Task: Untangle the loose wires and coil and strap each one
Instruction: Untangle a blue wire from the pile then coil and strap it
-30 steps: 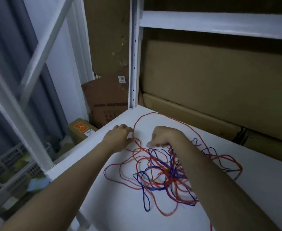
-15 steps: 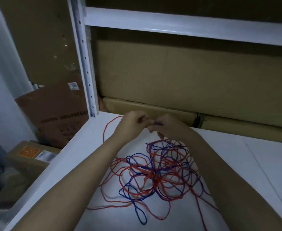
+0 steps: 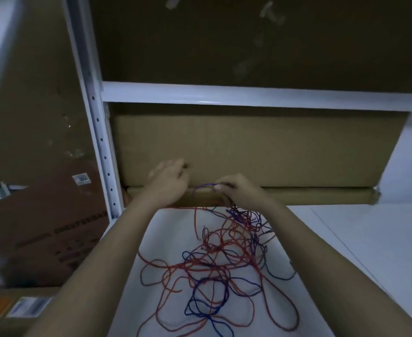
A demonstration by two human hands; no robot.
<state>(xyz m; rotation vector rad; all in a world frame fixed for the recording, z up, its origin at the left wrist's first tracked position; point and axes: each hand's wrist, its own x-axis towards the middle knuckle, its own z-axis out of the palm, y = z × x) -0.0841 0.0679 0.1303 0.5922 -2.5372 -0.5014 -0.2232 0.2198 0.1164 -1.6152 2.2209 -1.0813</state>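
— Inspector, head view, the only one we have. What step is in hand?

— Judged from the lay of things, the person is drawing one blue wire (image 3: 206, 185) out of the tangle (image 3: 222, 261). None is coiled or strapped yet. To do it well, I would advise feeding the strand out slowly, letting loops drop off rather than pulling them tight, and following it back to a free end.

— The hands?

— The right hand (image 3: 236, 190) is raised at the back of the white shelf (image 3: 360, 251), its fingertips (image 3: 218, 188) pinching the blue wire. The left hand (image 3: 168, 181) is just beside it. Its fingers are curled forward, but I cannot tell whether they hold the strand or nothing.

— And the wire against the fingers?

— A short blue arc bridges the gap between the two hands, lifted clear of the shelf. From the right fingers, strands fall to the red and blue tangle lying between the forearms. A cardboard box (image 3: 248, 147) stands close behind.
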